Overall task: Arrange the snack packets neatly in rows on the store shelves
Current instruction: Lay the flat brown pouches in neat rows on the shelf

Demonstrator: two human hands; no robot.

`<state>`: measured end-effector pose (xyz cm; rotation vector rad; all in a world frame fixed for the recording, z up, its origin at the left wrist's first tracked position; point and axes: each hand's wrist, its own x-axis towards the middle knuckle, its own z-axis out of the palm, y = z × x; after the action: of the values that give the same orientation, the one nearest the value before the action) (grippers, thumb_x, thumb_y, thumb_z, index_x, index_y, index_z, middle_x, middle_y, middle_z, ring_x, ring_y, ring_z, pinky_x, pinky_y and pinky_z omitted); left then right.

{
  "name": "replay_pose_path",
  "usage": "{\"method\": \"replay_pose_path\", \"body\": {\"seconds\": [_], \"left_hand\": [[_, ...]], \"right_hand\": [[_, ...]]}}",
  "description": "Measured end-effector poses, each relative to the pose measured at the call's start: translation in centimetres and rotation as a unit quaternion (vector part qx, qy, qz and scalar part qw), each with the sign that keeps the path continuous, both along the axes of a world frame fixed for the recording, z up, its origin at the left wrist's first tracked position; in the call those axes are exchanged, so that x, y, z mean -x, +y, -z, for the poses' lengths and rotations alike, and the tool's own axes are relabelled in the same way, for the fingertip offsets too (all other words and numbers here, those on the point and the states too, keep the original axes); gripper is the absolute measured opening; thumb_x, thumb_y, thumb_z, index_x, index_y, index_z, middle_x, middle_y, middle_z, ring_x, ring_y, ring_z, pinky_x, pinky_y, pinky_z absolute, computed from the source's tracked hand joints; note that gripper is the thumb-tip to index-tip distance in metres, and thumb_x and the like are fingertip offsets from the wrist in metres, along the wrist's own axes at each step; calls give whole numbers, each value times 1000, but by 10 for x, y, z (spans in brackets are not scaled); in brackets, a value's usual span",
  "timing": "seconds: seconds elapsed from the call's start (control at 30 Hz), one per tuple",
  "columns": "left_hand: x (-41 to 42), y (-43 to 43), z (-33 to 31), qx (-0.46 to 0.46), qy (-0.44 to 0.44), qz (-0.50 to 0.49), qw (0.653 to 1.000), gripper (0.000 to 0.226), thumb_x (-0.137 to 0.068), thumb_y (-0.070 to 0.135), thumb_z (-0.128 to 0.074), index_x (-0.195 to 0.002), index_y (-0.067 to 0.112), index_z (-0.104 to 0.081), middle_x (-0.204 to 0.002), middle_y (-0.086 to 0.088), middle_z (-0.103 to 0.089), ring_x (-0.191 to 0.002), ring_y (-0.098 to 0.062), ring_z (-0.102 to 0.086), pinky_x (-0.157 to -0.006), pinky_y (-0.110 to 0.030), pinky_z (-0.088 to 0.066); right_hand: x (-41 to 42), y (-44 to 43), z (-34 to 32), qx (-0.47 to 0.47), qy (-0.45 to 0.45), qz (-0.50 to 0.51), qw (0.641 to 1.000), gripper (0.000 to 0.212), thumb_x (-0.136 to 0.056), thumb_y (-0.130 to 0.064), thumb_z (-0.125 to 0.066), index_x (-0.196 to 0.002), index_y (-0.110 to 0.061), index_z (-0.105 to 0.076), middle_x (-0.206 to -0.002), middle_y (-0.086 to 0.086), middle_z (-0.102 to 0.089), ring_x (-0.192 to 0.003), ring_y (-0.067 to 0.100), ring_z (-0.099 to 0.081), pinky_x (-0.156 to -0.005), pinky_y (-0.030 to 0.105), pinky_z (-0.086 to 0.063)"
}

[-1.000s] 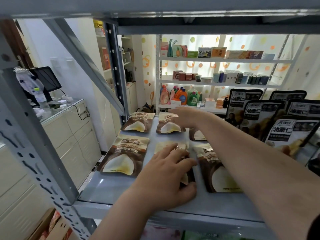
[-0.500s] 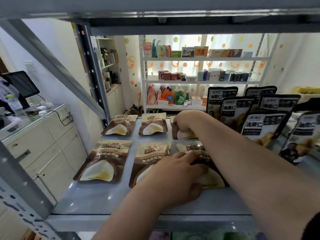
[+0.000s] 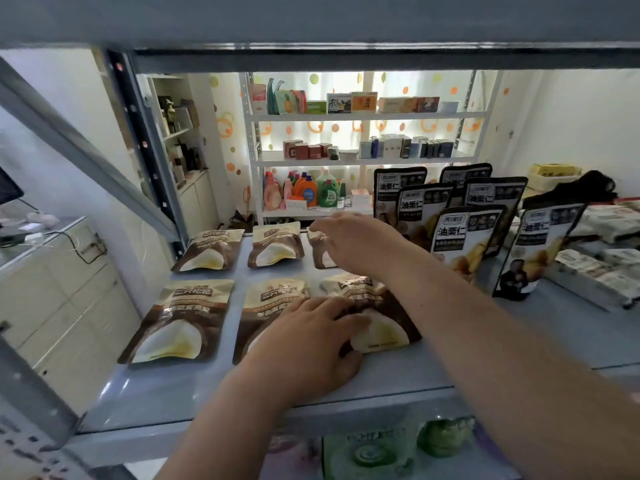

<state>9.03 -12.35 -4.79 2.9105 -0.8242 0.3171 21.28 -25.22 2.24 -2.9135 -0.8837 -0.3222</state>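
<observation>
Six brown-and-cream snack packets lie flat in two rows of three on the grey-blue shelf [image 3: 166,396]. The back row holds a left packet [image 3: 211,251], a middle packet [image 3: 275,245] and a right packet [image 3: 320,254]. In front lie a left packet [image 3: 183,320], a middle packet [image 3: 273,299] and a right packet [image 3: 388,327]. My left hand [image 3: 311,344] rests flat across the front middle and front right packets, fingers straight. My right hand [image 3: 349,240] reaches over the back right packet, covering most of it, fingertips at its top edge.
Several black pouches [image 3: 464,237] stand upright just right of my right arm. White wrapped packs [image 3: 595,271] lie at the far right. A diagonal steel brace [image 3: 86,150] crosses the left side and another shelf [image 3: 311,22] hangs low overhead. Green goods [image 3: 381,452] sit on the shelf below.
My left hand slid right from the front middle packet onto the front right one. My right hand moved from the back middle packet to the back right one and uncurled its fingers.
</observation>
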Motion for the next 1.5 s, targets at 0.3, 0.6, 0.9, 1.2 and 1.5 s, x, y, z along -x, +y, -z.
{"method": "replay_pose_path", "body": {"seconds": [0.3,0.6,0.9,1.2,1.5], "left_hand": [[2,-31,-5,81,-17,-37,996,60,-85,58,-35,-142,41,-35,-145,14,-41,-131,-15,-38,-105,-35,-37],[-49,-116,-17,394,59,-126,909,52,-78,46,-66,-125,45,-43,-118,19,-59,-102,-3,-59,-90,-41,-53],[-74,-146,-26,332,24,-213,919,20,-83,32,-64,-102,37,-59,-90,25,-64,-80,5,-58,-68,-21,-41],[-63,-158,-24,430,72,-206,876,37,-82,7,-66,-106,35,-65,-102,10,-72,-98,-13,-67,-91,-46,-53],[-25,-186,-32,496,-147,-298,802,32,-81,30,-68,-109,34,-52,-100,20,-61,-83,14,-58,-73,-26,-50]], "right_hand": [[106,-131,57,-231,-49,-14,972,21,-95,-23,-54,-111,-27,-67,-106,-13,-64,-97,5,-58,-76,23,-49],[52,-295,62,-553,25,261,791,21,-90,-29,-63,-110,-33,-56,-105,-8,-66,-91,11,-64,-76,32,-53],[-1,-343,13,-420,131,130,889,25,-77,-27,-72,-93,-46,-67,-94,-19,-70,-82,-2,-65,-66,23,-47],[-9,-352,13,-331,161,69,927,13,-90,-31,-64,-80,-33,-71,-79,-7,-71,-78,16,-65,-68,33,-50],[9,-382,20,-267,5,50,962,20,-92,-46,-55,-106,-37,-68,-102,-18,-65,-89,3,-54,-71,18,-35]]}}
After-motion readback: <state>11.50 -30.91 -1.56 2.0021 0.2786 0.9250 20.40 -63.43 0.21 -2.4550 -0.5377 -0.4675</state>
